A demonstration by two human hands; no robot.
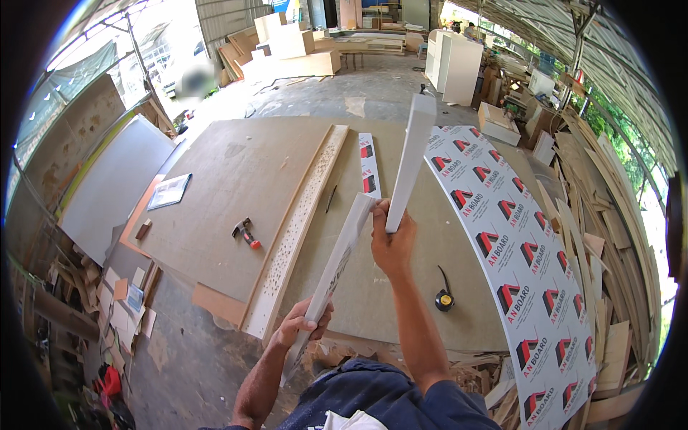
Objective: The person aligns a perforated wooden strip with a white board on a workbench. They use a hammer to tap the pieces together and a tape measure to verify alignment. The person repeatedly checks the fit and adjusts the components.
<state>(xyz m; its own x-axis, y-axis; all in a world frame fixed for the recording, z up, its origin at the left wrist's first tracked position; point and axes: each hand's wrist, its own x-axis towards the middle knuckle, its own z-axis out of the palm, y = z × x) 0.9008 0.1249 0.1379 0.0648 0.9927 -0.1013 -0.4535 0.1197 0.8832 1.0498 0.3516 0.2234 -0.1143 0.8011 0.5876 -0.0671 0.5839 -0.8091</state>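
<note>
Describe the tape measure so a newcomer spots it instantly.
Start at the big brown board that serves as the worktop, then look at its near edge, just right of the right hand and its forearm. The tape measure lies there: small, round, black and yellow, with a dark strap curling up from it, unlike the red-handled hammer far left.

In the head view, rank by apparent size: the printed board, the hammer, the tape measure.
1. Printed board, far the largest.
2. Hammer.
3. Tape measure, though close to the hammer in apparent size and nearer the camera, so that order is unsure.
</note>
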